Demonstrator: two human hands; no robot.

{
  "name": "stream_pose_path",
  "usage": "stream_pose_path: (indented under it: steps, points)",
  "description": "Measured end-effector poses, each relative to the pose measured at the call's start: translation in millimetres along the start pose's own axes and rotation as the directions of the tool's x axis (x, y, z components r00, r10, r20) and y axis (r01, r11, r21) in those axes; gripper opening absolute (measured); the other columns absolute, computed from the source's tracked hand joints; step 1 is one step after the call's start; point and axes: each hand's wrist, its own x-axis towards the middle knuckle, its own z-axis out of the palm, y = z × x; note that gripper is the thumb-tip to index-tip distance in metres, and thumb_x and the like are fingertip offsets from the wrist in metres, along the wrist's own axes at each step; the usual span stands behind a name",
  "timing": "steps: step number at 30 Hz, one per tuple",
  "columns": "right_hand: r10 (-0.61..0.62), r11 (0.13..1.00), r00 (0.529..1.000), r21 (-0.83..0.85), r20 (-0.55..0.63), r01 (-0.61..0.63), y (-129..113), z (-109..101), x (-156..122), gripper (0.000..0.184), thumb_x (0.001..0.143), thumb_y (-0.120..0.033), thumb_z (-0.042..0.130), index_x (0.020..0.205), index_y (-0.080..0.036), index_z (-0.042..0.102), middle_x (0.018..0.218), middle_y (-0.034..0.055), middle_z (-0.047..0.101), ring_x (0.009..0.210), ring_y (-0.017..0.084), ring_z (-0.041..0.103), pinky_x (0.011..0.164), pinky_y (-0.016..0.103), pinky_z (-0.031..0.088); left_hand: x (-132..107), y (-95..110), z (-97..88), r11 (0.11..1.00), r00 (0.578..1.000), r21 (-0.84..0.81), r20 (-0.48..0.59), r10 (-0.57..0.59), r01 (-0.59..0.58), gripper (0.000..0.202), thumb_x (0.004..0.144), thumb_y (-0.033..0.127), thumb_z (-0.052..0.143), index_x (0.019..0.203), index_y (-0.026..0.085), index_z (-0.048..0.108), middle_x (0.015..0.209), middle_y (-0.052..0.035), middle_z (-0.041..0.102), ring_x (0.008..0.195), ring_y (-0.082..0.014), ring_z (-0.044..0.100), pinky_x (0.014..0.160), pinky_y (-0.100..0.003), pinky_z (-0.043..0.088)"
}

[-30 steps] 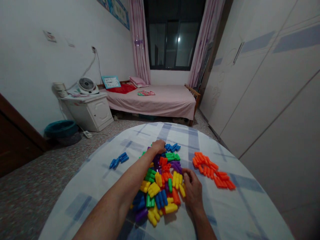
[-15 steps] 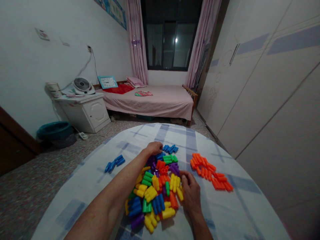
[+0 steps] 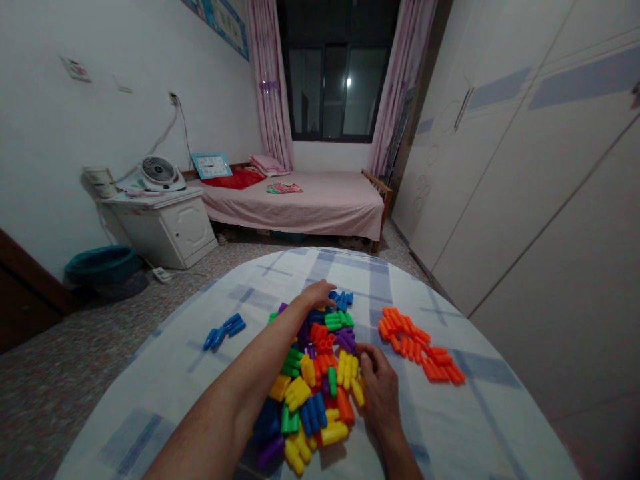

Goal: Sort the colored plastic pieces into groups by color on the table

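A heap of plastic bullet-shaped building blocks [image 3: 314, 367] in yellow, green, blue, purple and orange-red lies before me. My left hand [image 3: 319, 293] reaches across the heap to its far end. Its thumb and fingers are apart beside the blue blocks [image 3: 343, 300] there, and no held piece shows. My left forearm hides the heap's left part. Against the heap's right edge rests my right hand [image 3: 380, 381], its fingers loosely bent but apart, close to a purple block [image 3: 345, 340] and yellow blocks [image 3: 347, 369]. I see nothing in it.
Orange blocks [image 3: 420, 347] form a separate group on the right of the checked tablecloth [image 3: 500, 427]. A few blue blocks [image 3: 225, 331] lie on the left. Beyond the table are a bed [image 3: 310, 207], a white cabinet [image 3: 187, 230], a bin [image 3: 105, 270] and a wardrobe [image 3: 525, 200].
My left hand has shifted slightly right, and its fingers now stretch toward the far blue blocks. My right hand stays at the heap's edge. The camera view has moved a little.
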Motion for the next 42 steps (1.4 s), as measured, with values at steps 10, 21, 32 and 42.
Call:
stream_pose_path:
  steps: [10,21,32,42]
  points:
    - [-0.033,0.999,0.999,0.014,-0.001,0.033,1.2,-0.1,-0.2,0.028,0.081,-0.036,0.044,0.090,-0.019,0.065,0.092,0.0054,0.068,0.086,0.021,0.061,0.076,0.028,0.046,-5.4,3.7,7.7,0.983,0.992,-0.185,-0.127,-0.027,0.003,0.035,0.068,0.020,0.060,0.103,0.019,0.058,0.104,-0.0040,0.062,0.090,-0.0168,0.059,0.078,-0.025,0.047]
    - [-0.021,1.000,1.000,0.014,-0.007,0.021,-1.6,-0.5,-0.4,0.028,0.080,-0.036,0.045,0.090,-0.019,0.065,0.090,0.0057,0.069,0.083,0.021,0.062,0.073,0.029,0.047,-11.0,-14.8,6.5,0.902,0.946,-0.431,-0.285,-0.156,0.019,0.023,0.071,0.016,0.054,0.093,0.016,0.062,0.088,-0.0016,0.066,0.079,-0.0126,0.059,0.071,-0.023,0.048]
    - [-0.020,1.000,1.000,0.012,-0.007,0.020,0.1,1.3,0.0,0.028,0.081,-0.036,0.044,0.090,-0.020,0.065,0.090,0.0050,0.068,0.084,0.020,0.062,0.074,0.028,0.046,-27.1,-25.4,5.2,0.948,0.995,-0.317,-0.073,-0.064,0.038,0.033,0.068,0.028,0.061,0.097,0.014,0.066,0.088,-0.0037,0.069,0.080,-0.0166,0.062,0.069,-0.023,0.048]
    - [-0.029,1.000,1.000,-0.005,0.000,0.029,1.9,1.7,-0.1,0.028,0.082,-0.036,0.043,0.091,-0.021,0.064,0.091,0.0041,0.068,0.084,0.020,0.061,0.072,0.027,0.046,-36.7,-8.0,-3.3,0.999,0.999,-0.041,0.030,0.017,-0.015,0.063,0.066,0.028,0.063,0.128,0.025,0.052,0.120,-0.0084,0.061,0.104,-0.0266,0.059,0.083,-0.030,0.046]
